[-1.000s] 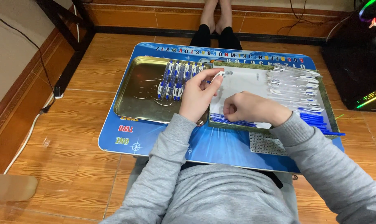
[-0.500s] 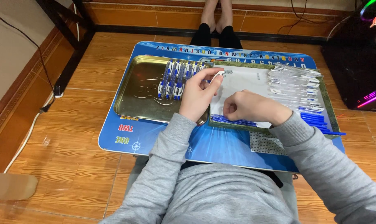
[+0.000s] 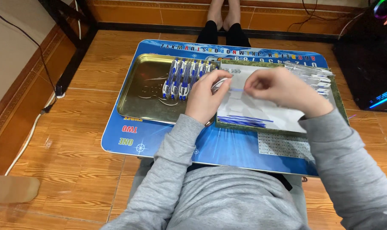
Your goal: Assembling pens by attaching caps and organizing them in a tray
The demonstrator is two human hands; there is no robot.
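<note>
Head view, thin blue refill [image 3: 236,89], white pen barrel [image 3: 219,84]

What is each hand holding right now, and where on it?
The left hand pinches a white pen barrel at its end; the right hand pinches a thin blue refill at its far end, lined up with the barrel.

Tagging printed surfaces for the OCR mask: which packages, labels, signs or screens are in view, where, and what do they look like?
Lap table: blue rectangular top with printed letters and numbers along the far and near edges.
Gold tray: left on the table, embossed base, row of blue-and-white pens.
Printed grid label: near right of the table, pale rectangle.
Clear sleeves: far right, stacked.
Dark case: far right, coloured lights.
</note>
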